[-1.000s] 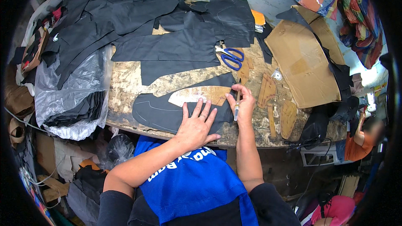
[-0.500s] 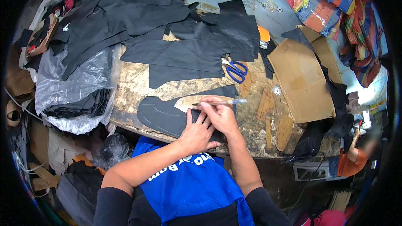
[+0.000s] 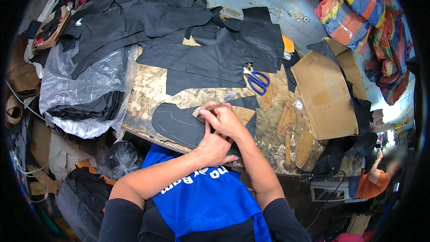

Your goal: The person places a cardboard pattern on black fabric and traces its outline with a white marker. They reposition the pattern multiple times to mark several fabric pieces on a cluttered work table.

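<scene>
- Left hand (image 3: 214,147) was pressed flat, fingers together and extended, on a black cut piece (image 3: 179,123) of shoe material at the near edge of the worn wooden workbench (image 3: 143,94); nothing was gripped in it.
- Across that black piece a tan cardboard pattern (image 3: 242,114) was laid, pinned partly under both hands.
- Right hand (image 3: 224,118) was closed around a silver marking pen (image 3: 222,100), just above the left hand and touching it.
- The pen was seen tilted, its long axis running from lower left to upper right, the free end pointing up and right; the tip was hidden by the fingers.
- Judged from a faint line already visible on the left part of the black piece, tracing appeared partly done; the run along the pattern's edge seemed left, and no cutting of this piece was shown.
- Blue-handled scissors (image 3: 258,80) were lying untouched farther back to the right, beside larger black sheets (image 3: 201,58).
- A flattened cardboard box (image 3: 324,92) was lying at the far right.
</scene>
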A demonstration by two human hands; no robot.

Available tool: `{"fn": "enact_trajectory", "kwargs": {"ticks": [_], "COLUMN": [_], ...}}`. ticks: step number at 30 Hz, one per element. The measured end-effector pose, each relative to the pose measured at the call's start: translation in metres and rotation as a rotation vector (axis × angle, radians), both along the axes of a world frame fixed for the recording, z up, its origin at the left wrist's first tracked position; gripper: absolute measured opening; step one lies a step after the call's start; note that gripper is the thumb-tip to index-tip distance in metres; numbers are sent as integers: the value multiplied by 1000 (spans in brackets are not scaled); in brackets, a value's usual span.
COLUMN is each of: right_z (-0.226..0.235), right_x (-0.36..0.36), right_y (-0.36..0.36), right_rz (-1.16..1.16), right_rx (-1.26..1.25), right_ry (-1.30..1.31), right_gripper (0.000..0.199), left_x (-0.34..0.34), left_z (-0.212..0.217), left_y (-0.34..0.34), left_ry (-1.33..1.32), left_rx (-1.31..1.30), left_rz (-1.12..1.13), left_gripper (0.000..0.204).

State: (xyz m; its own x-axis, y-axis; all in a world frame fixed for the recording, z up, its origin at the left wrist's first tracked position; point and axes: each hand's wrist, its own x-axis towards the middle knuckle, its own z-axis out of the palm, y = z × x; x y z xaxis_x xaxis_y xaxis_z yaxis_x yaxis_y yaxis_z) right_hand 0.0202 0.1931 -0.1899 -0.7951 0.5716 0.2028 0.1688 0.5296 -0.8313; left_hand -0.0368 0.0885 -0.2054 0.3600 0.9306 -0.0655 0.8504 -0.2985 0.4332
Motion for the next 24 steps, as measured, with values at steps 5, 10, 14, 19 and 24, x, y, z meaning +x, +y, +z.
{"fn": "enact_trajectory", "kwargs": {"ticks": [5,10,14,19,24], "right_z": [0,-1,-8,-17,-25], "right_x": [-15,-18,-10,47,93], "right_y": [0,2,17,41,42], "right_rz": [-77,-177,-379,-617,-852], "right_rx": [-96,-80,16,30,-130], "right_ry": [-44,-42,31,-63,110], "right_gripper": [33,28,23,19,21], "left_x": [0,0,-1,1,2], "left_z": [-1,-1,8,23,35], "left_y": [-1,0,3,13,23], "left_ry": [-61,-15,9,127,158], "left_rx": [82,93,105,30,-7], "left_rz": [31,38,39,58,70], "left_gripper": [77,80,86,100,104]}}
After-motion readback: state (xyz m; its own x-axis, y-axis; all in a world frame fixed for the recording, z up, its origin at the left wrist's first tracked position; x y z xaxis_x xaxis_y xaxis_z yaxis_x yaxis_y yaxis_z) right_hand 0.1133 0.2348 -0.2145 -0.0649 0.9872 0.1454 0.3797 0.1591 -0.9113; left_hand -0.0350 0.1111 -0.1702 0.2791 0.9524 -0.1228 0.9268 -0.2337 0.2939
